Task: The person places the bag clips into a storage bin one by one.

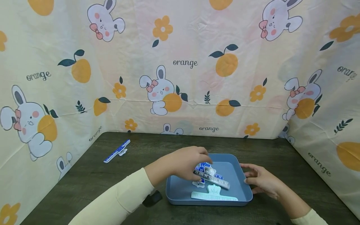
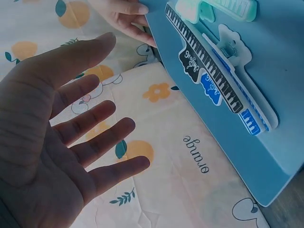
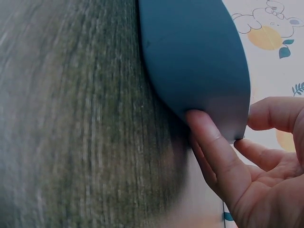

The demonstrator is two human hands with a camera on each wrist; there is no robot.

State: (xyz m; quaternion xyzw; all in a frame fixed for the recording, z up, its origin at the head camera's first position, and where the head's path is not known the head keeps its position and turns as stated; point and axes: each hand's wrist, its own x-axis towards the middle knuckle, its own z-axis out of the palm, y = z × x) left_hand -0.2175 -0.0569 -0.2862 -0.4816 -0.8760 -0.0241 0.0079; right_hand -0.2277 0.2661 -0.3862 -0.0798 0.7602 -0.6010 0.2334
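My left hand (image 1: 191, 163) is over the left side of a blue-grey tray (image 1: 232, 162). In the left wrist view its fingers are spread apart, with nothing held. Inside the tray, several long clips lie in a pile, including a black piano-key clip (image 1: 200, 173) and a blue one (image 1: 218, 177) partly covered. A mint-green clip (image 1: 214, 195) lies near the tray's front wall. My right hand (image 1: 263, 181) holds the tray's right edge, thumb and fingers against its wall. A separate blue clip (image 1: 117, 151) rests on the table, far left.
The dark wood table (image 1: 140, 184) meets a cloth backdrop (image 1: 194, 78) with rabbits and oranges at the back and both sides. A small black object (image 1: 152, 198) shows beside my left sleeve, left of the tray.
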